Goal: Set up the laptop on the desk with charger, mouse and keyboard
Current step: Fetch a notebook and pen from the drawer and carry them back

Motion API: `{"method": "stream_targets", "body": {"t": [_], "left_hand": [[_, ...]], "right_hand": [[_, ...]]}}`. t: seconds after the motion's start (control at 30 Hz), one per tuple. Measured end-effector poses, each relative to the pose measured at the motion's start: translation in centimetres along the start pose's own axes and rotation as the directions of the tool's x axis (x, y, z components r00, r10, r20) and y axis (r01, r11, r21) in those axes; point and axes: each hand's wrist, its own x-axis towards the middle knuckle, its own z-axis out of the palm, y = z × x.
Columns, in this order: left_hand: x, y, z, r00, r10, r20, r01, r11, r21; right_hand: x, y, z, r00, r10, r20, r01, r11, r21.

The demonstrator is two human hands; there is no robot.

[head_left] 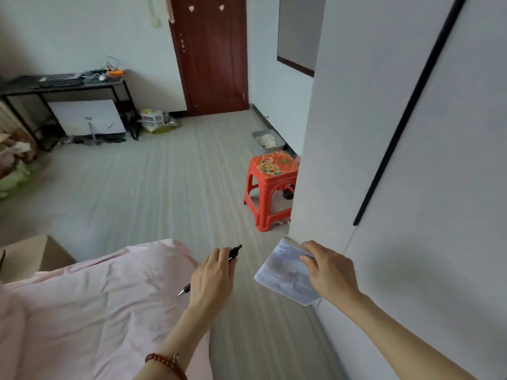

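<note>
My left hand (212,281) is closed around a black pen (235,252), whose silver tip pokes out below the hand. My right hand (327,268) grips a small notebook (285,272) with a pale blue-grey cover, held over the floor beside the white wall. Far across the room stands a black desk (16,90) against the back wall. On it lie a dark keyboard (59,79), white cables and an orange object (115,72). No laptop is visible.
A pink bed cover (96,303) fills the lower left. A red plastic stool (270,185) stands by the white wall corner (307,160). A grey basin (267,139), a dark red door (214,56), a white board under the desk (87,116) and floor clutter are farther off.
</note>
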Motion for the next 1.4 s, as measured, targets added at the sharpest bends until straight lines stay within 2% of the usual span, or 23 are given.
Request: {"method": "stream_targets", "body": {"t": [0.1, 0.43, 0.57, 0.73, 0.9, 1.0, 1.17, 1.4], "left_hand": [[4.7, -3.2, 1.1, 0.996, -0.094, 0.009, 0.094, 0.995, -0.01], [30.4, -14.9, 2.5, 0.925, -0.343, -0.165, 0.347, 0.938, -0.008], [37.3, -21.5, 1.0, 0.863, -0.446, -0.236, 0.457, 0.889, -0.006], [45.3, -33.3, 1.5, 0.767, -0.572, -0.291, 0.594, 0.804, -0.014], [56.3, -45.4, 1.7, 0.72, -0.628, -0.297, 0.649, 0.76, -0.032], [65.3, -52.8, 0.4, 0.708, -0.634, -0.31, 0.658, 0.752, -0.036], [77.0, -60.9, -0.3, 0.716, -0.63, -0.302, 0.641, 0.764, -0.075], [95.5, -77.8, 0.8, 0.688, -0.647, -0.328, 0.653, 0.749, -0.108]], "right_hand": [[6.4, -1.0, 2.4, 0.996, -0.085, 0.027, 0.084, 0.996, 0.017], [38.4, -5.1, 10.8, 0.936, -0.336, 0.109, 0.324, 0.94, 0.11], [49.3, -10.0, 15.0, 0.899, -0.408, 0.156, 0.384, 0.908, 0.166], [62.0, -16.8, 23.8, 0.859, -0.454, 0.237, 0.398, 0.883, 0.249], [75.9, -25.3, 31.4, 0.824, -0.475, 0.308, 0.393, 0.872, 0.293], [85.6, -31.2, 34.5, 0.827, -0.489, 0.278, 0.404, 0.86, 0.313], [98.5, -36.6, 38.2, 0.856, -0.452, 0.25, 0.375, 0.877, 0.299], [119.4, -46.5, 49.0, 0.853, -0.48, 0.205, 0.407, 0.857, 0.315]]}}
